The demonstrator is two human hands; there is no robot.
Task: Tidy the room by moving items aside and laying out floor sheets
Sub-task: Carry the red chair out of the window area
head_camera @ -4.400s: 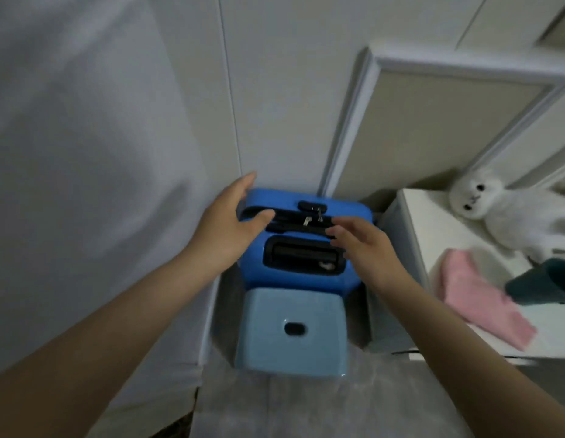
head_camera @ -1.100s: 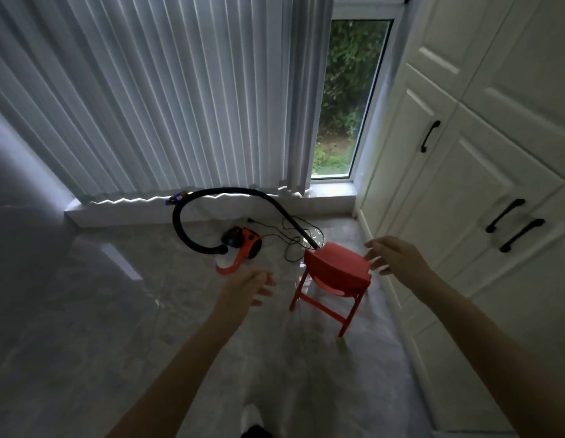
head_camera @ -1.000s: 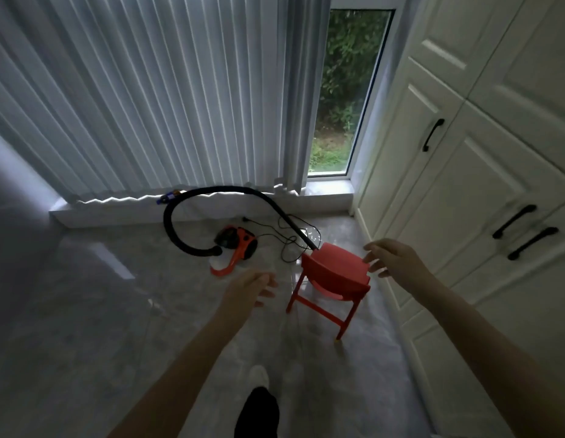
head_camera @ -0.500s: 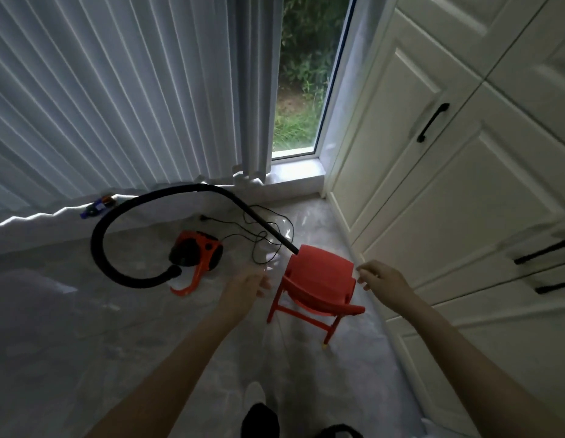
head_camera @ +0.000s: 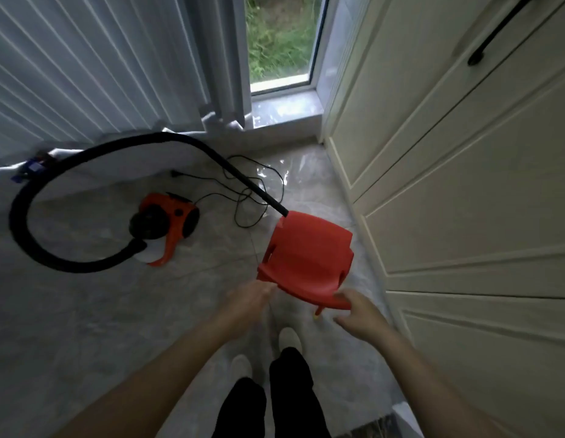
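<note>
Head view: reaching for chair (head_camera: 306, 257), standing on floor (head_camera: 85, 327) beside cupboard (head_camera: 464, 216). Left hand (head_camera: 246, 303) fingers relaxed, touching seat's near edge; right hand (head_camera: 358, 311) loosely curled at front corner, not yet gripping. Gripping both edges firmly, lifting level, avoiding hose (head_camera: 85, 153) resting on backrest.

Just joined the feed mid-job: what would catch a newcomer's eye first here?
The red plastic chair on the grey floor beside the cream cupboards, with the left hand and right hand at its near edge. Left of it lies an orange vacuum, whose black hose loops round to end at the chair's back.
</note>
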